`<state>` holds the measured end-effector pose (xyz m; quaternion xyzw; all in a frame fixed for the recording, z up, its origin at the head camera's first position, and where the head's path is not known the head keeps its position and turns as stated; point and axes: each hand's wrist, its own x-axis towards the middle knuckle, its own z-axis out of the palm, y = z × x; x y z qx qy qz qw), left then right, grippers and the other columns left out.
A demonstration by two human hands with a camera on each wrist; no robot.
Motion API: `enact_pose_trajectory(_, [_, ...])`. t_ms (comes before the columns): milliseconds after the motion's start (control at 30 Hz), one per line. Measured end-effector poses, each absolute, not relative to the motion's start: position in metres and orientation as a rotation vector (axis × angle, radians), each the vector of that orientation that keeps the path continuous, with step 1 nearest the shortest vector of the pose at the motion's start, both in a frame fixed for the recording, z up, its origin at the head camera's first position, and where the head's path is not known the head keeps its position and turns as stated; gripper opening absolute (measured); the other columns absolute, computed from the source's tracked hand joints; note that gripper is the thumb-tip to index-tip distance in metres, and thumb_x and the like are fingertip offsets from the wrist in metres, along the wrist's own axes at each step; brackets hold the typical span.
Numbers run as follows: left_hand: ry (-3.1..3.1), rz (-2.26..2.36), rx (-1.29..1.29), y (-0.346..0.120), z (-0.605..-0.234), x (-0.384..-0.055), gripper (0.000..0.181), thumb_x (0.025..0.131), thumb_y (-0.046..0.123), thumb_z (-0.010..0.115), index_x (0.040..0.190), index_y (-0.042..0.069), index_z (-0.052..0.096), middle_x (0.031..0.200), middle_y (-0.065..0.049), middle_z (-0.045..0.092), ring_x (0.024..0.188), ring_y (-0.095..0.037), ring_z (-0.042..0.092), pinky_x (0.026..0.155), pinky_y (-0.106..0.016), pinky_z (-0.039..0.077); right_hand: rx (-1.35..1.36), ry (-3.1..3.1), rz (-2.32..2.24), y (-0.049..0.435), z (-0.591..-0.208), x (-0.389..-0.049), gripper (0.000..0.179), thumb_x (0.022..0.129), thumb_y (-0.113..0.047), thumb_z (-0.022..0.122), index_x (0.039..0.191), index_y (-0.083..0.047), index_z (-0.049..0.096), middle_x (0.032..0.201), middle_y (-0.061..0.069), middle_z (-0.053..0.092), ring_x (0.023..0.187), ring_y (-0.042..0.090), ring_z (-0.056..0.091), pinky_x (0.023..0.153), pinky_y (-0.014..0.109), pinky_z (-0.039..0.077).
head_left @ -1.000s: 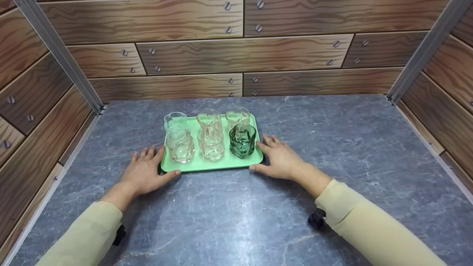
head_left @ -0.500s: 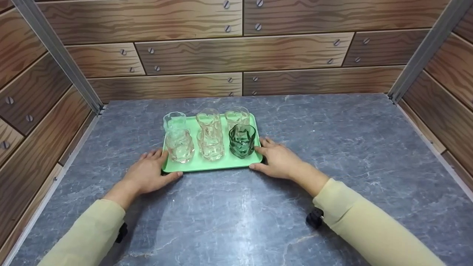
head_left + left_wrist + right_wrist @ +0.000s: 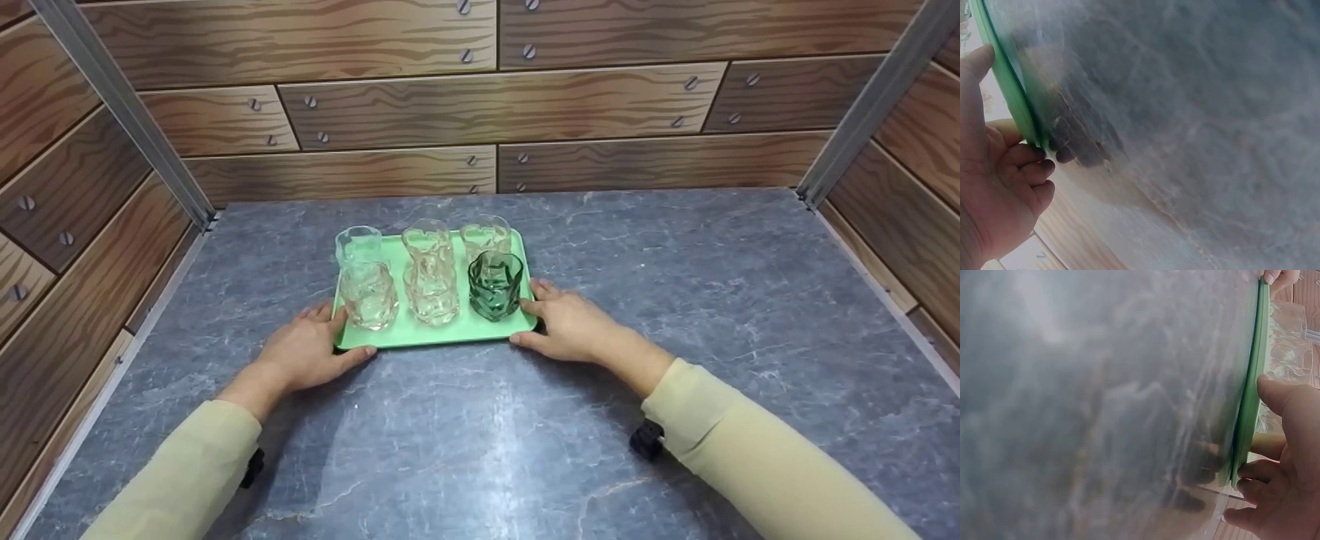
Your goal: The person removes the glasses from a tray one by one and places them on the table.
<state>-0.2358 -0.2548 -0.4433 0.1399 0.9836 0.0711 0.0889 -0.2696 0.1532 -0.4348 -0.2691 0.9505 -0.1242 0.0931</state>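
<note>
A light green tray (image 3: 397, 337) lies on the table, bearing two rows of faceted drinking glasses. Several are clear, such as the front left glass (image 3: 370, 300) and the front middle glass (image 3: 433, 296); the front right glass (image 3: 495, 289) is dark green. My left hand (image 3: 304, 352) grips the tray's near left corner, thumb along the front edge and fingers bent in at the side. Opposite it, my right hand (image 3: 574, 326) holds the near right corner, its index finger over the rim close to the dark green glass. Both wrist views show curled fingers at the green rim (image 3: 1008, 84).
The grey marbled table (image 3: 480, 442) extends around the tray on all sides. Wood-patterned panels (image 3: 390, 112) wall it in at the back and both sides, with grey metal posts (image 3: 127, 112) in the corners.
My left hand has shifted slightly right against the tray, and its spread fingers have drawn in. The right hand's fingers have also bent in at the rim. The glasses keep their arrangement.
</note>
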Motion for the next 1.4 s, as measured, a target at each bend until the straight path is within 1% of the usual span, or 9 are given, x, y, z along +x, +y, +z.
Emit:
enact_pose_trajectory(167, [2.938, 0.182, 0.434, -0.253, -0.442, -0.234, 0.103, 0.101, 0.077, 0.044, 0.160, -0.007, 0.038, 0.161, -0.041, 0.030, 0.149, -0.058, 0.031, 0.124, -0.066, 0.026, -0.799, 2.803, -0.386, 0.157, -0.433, -0.266, 0.078, 0.103, -0.057, 0.062, 0.157, -0.003, 0.049, 0.170, 0.025, 0.022, 0.158, 0.045, 0.022, 0.125, 0.063, 0.023])
enact_pose_trajectory(333, [2.963, 0.176, 0.473, -0.251, -0.442, -0.230, 0.098, 0.102, 0.073, 0.048, 0.157, -0.008, 0.043, 0.159, -0.041, 0.035, 0.147, -0.058, 0.035, 0.121, -0.067, 0.031, -0.848, 2.802, -0.389, 0.163, -0.433, -0.260, 0.076, 0.103, -0.054, 0.063, 0.156, -0.001, 0.051, 0.169, 0.029, 0.024, 0.156, 0.048, 0.025, 0.123, 0.067, 0.026])
enact_pose_trajectory(567, [2.974, 0.175, 0.520, -0.246, -0.442, -0.224, 0.096, 0.102, 0.071, 0.050, 0.155, -0.009, 0.045, 0.157, -0.042, 0.037, 0.146, -0.058, 0.037, 0.122, -0.066, 0.031, -0.871, 2.789, -0.386, 0.173, -0.436, -0.249, 0.077, 0.103, -0.055, 0.063, 0.157, -0.003, 0.049, 0.168, 0.030, 0.023, 0.156, 0.049, 0.024, 0.123, 0.067, 0.024])
enact_pose_trajectory(833, [2.978, 0.187, 0.554, -0.241, -0.443, -0.213, 0.098, 0.101, 0.073, 0.049, 0.156, -0.008, 0.045, 0.157, -0.041, 0.038, 0.145, -0.059, 0.038, 0.121, -0.067, 0.031, -0.868, 2.775, -0.403, 0.186, -0.436, -0.232, 0.079, 0.102, -0.059, 0.062, 0.158, -0.005, 0.049, 0.170, 0.028, 0.023, 0.154, 0.053, 0.026, 0.118, 0.073, 0.027])
enact_pose_trajectory(967, [2.983, 0.173, 0.567, -0.238, -0.443, -0.207, 0.098, 0.101, 0.074, 0.048, 0.156, -0.007, 0.046, 0.157, -0.040, 0.039, 0.145, -0.058, 0.040, 0.120, -0.066, 0.034, -0.874, 2.775, -0.410, 0.191, -0.437, -0.224, 0.079, 0.102, -0.059, 0.062, 0.158, -0.006, 0.049, 0.169, 0.028, 0.023, 0.153, 0.055, 0.027, 0.118, 0.074, 0.027])
enact_pose_trajectory(1067, [2.996, 0.160, 0.587, -0.236, -0.444, -0.203, 0.096, 0.101, 0.073, 0.049, 0.155, -0.007, 0.048, 0.156, -0.040, 0.041, 0.145, -0.057, 0.041, 0.119, -0.066, 0.035, -0.888, 2.777, -0.421, 0.194, -0.438, -0.218, 0.079, 0.102, -0.059, 0.063, 0.158, -0.006, 0.049, 0.169, 0.028, 0.024, 0.153, 0.053, 0.027, 0.120, 0.072, 0.026])
enact_pose_trajectory(1300, [3.019, 0.146, 0.635, -0.232, -0.446, -0.195, 0.095, 0.102, 0.072, 0.050, 0.154, -0.008, 0.049, 0.154, -0.040, 0.044, 0.143, -0.056, 0.044, 0.121, -0.062, 0.034, -0.916, 2.772, -0.431, 0.202, -0.439, -0.208, 0.082, 0.100, -0.061, 0.065, 0.158, -0.006, 0.050, 0.169, 0.027, 0.024, 0.155, 0.048, 0.027, 0.117, 0.074, 0.029])
enact_pose_trajectory(1400, [3.026, 0.144, 0.649, -0.230, -0.446, -0.191, 0.094, 0.102, 0.071, 0.050, 0.153, -0.008, 0.050, 0.154, -0.040, 0.044, 0.143, -0.055, 0.045, 0.122, -0.061, 0.034, -0.916, 2.764, -0.436, 0.206, -0.438, -0.204, 0.083, 0.099, -0.063, 0.064, 0.158, -0.006, 0.050, 0.170, 0.027, 0.024, 0.156, 0.047, 0.026, 0.118, 0.073, 0.028])
